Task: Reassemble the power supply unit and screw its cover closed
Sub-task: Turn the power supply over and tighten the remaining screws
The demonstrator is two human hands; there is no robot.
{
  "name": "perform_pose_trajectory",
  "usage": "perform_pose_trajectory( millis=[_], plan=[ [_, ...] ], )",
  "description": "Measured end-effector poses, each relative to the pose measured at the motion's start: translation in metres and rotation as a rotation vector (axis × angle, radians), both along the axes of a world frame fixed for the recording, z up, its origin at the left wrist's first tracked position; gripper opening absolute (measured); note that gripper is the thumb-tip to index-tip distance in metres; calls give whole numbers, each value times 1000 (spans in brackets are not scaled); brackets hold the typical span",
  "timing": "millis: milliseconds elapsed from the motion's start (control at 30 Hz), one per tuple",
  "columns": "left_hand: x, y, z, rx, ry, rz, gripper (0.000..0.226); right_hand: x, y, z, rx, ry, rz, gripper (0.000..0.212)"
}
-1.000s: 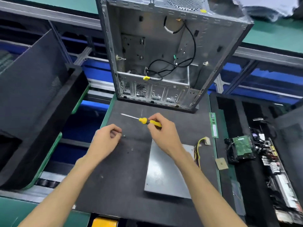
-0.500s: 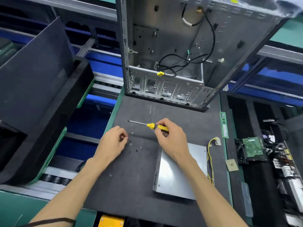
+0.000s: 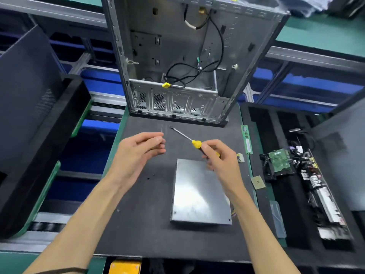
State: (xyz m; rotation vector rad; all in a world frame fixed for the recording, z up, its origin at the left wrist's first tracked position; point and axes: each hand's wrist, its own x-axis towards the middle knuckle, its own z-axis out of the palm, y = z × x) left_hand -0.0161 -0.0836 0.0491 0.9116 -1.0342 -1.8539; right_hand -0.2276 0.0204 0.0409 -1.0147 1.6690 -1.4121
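Observation:
The power supply unit (image 3: 199, 192), a flat grey metal box with screw holes in its near corners, lies on the black mat (image 3: 142, 224). Its yellow wires and white plug (image 3: 240, 157) stick out at the far right. My right hand (image 3: 219, 161) grips a yellow-and-black screwdriver (image 3: 196, 143) above the unit's far edge, shaft pointing up-left. My left hand (image 3: 138, 151) hovers left of it, thumb and fingertips pinched together on a small screw that I can barely make out. Two loose screws (image 3: 151, 176) lie on the mat below that hand.
An open metal computer case (image 3: 173, 56) stands at the mat's far edge with black cables inside. On the right lie a green memory stick (image 3: 247, 139), a chip (image 3: 257, 182), a hard drive (image 3: 278, 162) and circuit boards (image 3: 324, 198). A black foam tray (image 3: 39, 135) fills the left.
My left hand has lifted off the mat where the screws lie and now hangs in the air, fingertips pinched. My right hand has raised the screwdriver and turned its tip toward the left hand.

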Motion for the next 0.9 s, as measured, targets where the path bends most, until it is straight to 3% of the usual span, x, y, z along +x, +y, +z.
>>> perform_pose_trajectory(
  millis=[367, 433, 567, 900],
  plan=[
    [-20, 16, -1, 86, 51, -73, 12, -7, 33, -4, 36, 110, 16, 9],
    [-21, 21, -1, 26, -28, -53, 12, -9, 37, -4, 37, 132, 19, 9],
    [-15, 22, 4, -269, -320, -49, 13, -13, 42, 4, 38, 188, 43, 8],
    [-13, 30, 17, 88, 10, -35, 12, -10, 40, 17, -8, 192, 86, 7]
  ],
)
